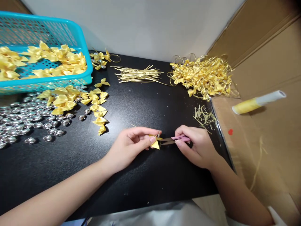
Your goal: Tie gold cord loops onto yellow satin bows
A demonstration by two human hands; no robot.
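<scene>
Black table [131, 175]: teal basket [80, 40], yellow bows [70, 100], silver beads [23, 121].

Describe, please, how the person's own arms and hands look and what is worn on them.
Both are bare: the left hand and right hand have no gloves, rings, watch or bracelet, and the forearms carry no sleeves. A white edge by the right elbow may be a short sleeve. Nails look short.
</scene>
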